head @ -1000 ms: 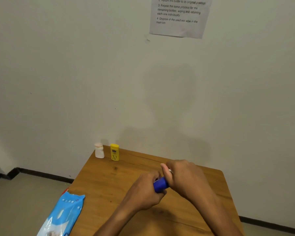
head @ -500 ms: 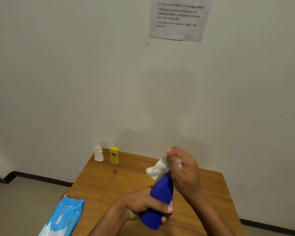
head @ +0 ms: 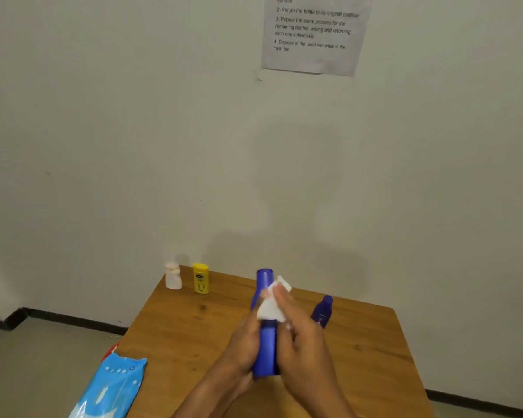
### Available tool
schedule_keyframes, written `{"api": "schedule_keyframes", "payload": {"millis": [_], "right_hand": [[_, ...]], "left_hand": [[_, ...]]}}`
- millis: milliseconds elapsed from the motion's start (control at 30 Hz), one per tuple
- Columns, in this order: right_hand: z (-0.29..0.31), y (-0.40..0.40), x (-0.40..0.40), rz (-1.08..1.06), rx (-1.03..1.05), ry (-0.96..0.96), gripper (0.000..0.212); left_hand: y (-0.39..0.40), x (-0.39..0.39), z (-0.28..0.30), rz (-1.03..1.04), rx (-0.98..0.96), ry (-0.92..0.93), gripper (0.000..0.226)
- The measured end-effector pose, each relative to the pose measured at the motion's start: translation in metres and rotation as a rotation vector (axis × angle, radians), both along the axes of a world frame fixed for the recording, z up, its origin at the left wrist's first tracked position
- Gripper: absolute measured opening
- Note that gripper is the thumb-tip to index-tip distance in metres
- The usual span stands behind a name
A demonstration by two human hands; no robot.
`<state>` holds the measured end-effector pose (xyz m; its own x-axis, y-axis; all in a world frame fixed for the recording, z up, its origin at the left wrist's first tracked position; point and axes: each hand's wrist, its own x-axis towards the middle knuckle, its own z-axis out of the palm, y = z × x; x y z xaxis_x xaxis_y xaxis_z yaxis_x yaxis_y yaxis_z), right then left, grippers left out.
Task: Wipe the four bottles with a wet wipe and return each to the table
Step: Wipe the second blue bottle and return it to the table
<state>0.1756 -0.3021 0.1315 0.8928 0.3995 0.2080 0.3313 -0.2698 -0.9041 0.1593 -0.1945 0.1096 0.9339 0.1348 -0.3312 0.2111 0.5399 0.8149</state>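
Right hand (head: pixel 302 336): fingers curled, pressing a crumpled white wet wipe (head: pixel 271 306) against the upper body of a tall blue bottle (head: pixel 264 342). Left hand (head: pixel 245 342): fingers wrapped round the lower body of the same bottle, gripping it from the left side. The bottle is held roughly upright above the table, its far end uppermost; its contents cannot be seen.

Small dark blue bottle (head: pixel 322 310): on the table just right of the hands, leaning right. Yellow bottle (head: pixel 200 278) and small white bottle (head: pixel 173 276): upright, side by side at the far left corner, white one on the left. All opaque; contents not visible.

Blue wet wipe pack (head: pixel 112 387): lying at the near left edge of the wooden table (head: pixel 178 333), overhanging it, with something red just showing beneath.

Room: pale wall behind the table, dark skirting at floor level, a printed instruction sheet (head: pixel 313 34) fixed high on the wall
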Motion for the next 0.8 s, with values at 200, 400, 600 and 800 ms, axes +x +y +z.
{"api": "schedule_keyframes", "payload": {"millis": [200,400,600,800], "right_hand": [[0.006,-0.019,-0.021,0.227,0.04,-0.145,0.038],[0.033,-0.041,0.008,-0.096,0.323,-0.06,0.046],[0.04,-0.019,0.012,0.116,0.115,-0.084,0.04],[-0.001,0.007,-0.034,0.161,0.001,-0.278,0.055]], "left_hand": [[0.021,0.014,0.007,0.016,-0.172,-0.013,0.062],[0.028,0.005,0.006,-0.031,-0.272,-0.123,0.061],[0.015,0.002,0.012,-0.082,-0.41,-0.204,0.071],[0.021,0.003,0.009,0.168,-0.47,-0.152,0.071]]}}
